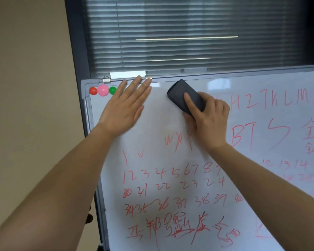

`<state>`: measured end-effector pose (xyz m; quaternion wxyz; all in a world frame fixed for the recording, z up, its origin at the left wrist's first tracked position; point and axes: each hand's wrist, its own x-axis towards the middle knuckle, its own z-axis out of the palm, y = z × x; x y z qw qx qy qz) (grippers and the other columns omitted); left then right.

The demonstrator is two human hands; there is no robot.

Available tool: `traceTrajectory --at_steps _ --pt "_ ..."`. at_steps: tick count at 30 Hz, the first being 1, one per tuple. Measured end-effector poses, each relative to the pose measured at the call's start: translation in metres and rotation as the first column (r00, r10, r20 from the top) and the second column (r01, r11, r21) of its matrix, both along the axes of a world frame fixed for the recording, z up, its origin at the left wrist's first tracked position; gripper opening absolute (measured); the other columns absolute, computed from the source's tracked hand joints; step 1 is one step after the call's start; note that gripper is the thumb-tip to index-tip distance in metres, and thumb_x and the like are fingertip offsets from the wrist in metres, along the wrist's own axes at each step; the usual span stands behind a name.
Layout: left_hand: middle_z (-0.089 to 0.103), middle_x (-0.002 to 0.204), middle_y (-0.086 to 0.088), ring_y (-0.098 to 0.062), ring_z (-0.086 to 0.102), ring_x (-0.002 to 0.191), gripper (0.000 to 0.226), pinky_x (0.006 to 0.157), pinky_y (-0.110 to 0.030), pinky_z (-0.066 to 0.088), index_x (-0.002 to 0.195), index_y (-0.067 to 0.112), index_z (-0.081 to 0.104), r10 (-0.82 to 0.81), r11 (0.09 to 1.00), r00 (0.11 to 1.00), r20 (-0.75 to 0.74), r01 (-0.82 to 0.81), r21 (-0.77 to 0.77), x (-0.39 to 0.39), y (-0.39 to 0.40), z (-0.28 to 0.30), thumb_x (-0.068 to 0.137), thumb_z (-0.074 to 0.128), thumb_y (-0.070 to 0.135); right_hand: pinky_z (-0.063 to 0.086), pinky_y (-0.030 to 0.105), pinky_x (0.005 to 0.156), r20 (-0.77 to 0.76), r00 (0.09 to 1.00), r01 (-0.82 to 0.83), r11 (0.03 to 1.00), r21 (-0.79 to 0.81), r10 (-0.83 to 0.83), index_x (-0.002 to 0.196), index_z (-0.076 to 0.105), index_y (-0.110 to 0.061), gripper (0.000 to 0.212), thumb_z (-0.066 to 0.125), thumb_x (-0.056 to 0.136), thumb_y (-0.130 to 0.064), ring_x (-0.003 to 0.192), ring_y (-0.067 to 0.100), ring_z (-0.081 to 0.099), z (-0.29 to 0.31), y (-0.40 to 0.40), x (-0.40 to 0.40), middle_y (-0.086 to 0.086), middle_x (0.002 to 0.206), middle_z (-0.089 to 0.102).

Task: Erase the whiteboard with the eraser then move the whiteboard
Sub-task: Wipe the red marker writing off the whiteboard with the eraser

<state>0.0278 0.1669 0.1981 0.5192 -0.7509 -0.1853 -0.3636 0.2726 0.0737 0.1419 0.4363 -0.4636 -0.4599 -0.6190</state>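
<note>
The right hand (208, 122) grips the dark eraser (186, 97), fingers wrapped around it, pressing it against the whiteboard (170, 160) close under its top edge. The left hand (124, 109) lies flat with fingers spread straight, holding nothing, near the top left corner beside three round magnets (102, 90). Red writing (170, 187) covers the lower and right areas.

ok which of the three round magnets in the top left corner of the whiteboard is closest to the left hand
The green round magnet, rightmost of the three, sits right beside the flat left hand. The pink round magnet and red round magnet lie further left.
</note>
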Motion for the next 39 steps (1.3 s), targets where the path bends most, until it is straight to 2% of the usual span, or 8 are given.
traceTrajectory --at_steps 4,11,17,23,26,30,36,39 --pt "0.016 0.161 -0.008 -0.026 0.012 0.149 0.053 0.122 -0.038 0.003 0.154 0.006 0.019 -0.057 0.998 0.998 -0.017 0.056 -0.041 -0.003 0.003 -0.001 0.104 0.023 0.024 0.035 0.045 0.086 -0.004 1.0 -0.02 1.0 -0.005 0.02 0.132 0.059 -0.021 0.04 0.063 0.093 -0.022 0.09 0.036 0.055 -0.011 0.006 -0.014 0.02 0.118 0.06" --pt "0.021 0.16 -0.01 -0.029 0.017 0.148 0.053 0.121 -0.043 0.009 0.152 0.004 0.025 -0.079 0.995 0.997 -0.017 0.078 -0.068 -0.001 0.003 -0.001 0.103 0.025 0.025 0.038 0.044 0.083 0.231 0.972 -0.022 0.996 -0.091 0.042 0.127 0.064 -0.02 0.043 0.067 0.084 -0.013 0.092 0.031 0.05 -0.042 0.005 -0.021 0.019 0.118 0.063" --pt "0.017 0.161 -0.01 -0.03 0.011 0.15 0.056 0.121 -0.048 0.01 0.154 0.017 0.023 -0.067 0.996 0.996 -0.06 0.063 -0.065 -0.002 0.005 -0.001 0.103 0.024 0.04 0.039 0.044 0.083 0.363 0.931 0.001 0.992 -0.126 0.045 0.127 0.061 -0.022 0.041 0.065 0.087 -0.017 0.092 0.029 0.051 -0.041 -0.001 -0.004 0.016 0.116 0.064" --pt "0.013 0.163 -0.008 -0.03 0.008 0.15 0.061 0.121 -0.048 0.006 0.154 0.025 0.022 -0.022 0.997 0.997 -0.079 0.016 -0.071 -0.002 0.005 -0.001 0.101 0.022 0.054 0.034 0.043 0.082 0.11 0.993 0.052 0.994 -0.1 -0.041 0.131 0.058 -0.024 0.039 0.06 0.093 -0.03 0.086 0.033 0.052 -0.018 -0.021 0.038 0.018 0.122 0.058" --pt "0.011 0.163 -0.007 -0.029 0.006 0.151 0.063 0.121 -0.049 0.005 0.154 0.027 0.02 -0.012 0.996 0.996 -0.088 0.005 -0.085 0.0 0.004 0.0 0.1 0.021 0.058 0.032 0.041 0.08 -0.039 0.997 0.067 0.994 -0.086 -0.071 0.134 0.056 -0.024 0.04 0.054 0.095 -0.034 0.089 0.032 0.048 -0.013 -0.029 0.052 0.017 0.125 0.054" --pt "0.011 0.163 -0.007 -0.029 0.007 0.151 0.063 0.121 -0.052 0.006 0.155 0.027 0.02 -0.01 0.999 0.99 -0.143 0.002 -0.054 0.013 -0.002 0.001 0.1 0.022 0.058 0.032 0.041 0.079 -0.141 0.989 0.042 0.996 -0.081 -0.053 0.137 0.052 -0.025 0.042 0.054 0.096 -0.035 0.092 0.031 0.045 -0.015 -0.029 0.052 0.015 0.127 0.051" --pt "0.022 0.16 -0.008 -0.03 0.015 0.149 0.058 0.119 -0.054 0.009 0.153 0.022 0.028 -0.067 0.998 0.978 -0.198 0.068 -0.002 0.051 -0.02 0.006 0.102 0.025 0.05 0.03 0.04 0.083 -0.446 0.895 -0.018 1.0 0.004 0.018 0.139 0.048 -0.031 0.045 0.056 0.095 -0.035 0.097 0.032 0.045 -0.022 -0.025 0.036 0.014 0.131 0.05" --pt "0.02 0.161 -0.007 -0.029 0.014 0.149 0.057 0.12 -0.054 0.007 0.154 0.022 0.027 -0.036 0.999 0.98 -0.198 0.036 -0.001 0.053 -0.016 0.008 0.103 0.021 0.048 0.029 0.039 0.082 -0.486 0.873 -0.044 0.999 0.016 0.047 0.138 0.049 -0.031 0.046 0.057 0.093 -0.032 0.096 0.034 0.047 -0.023 -0.022 0.026 0.015 0.131 0.051"
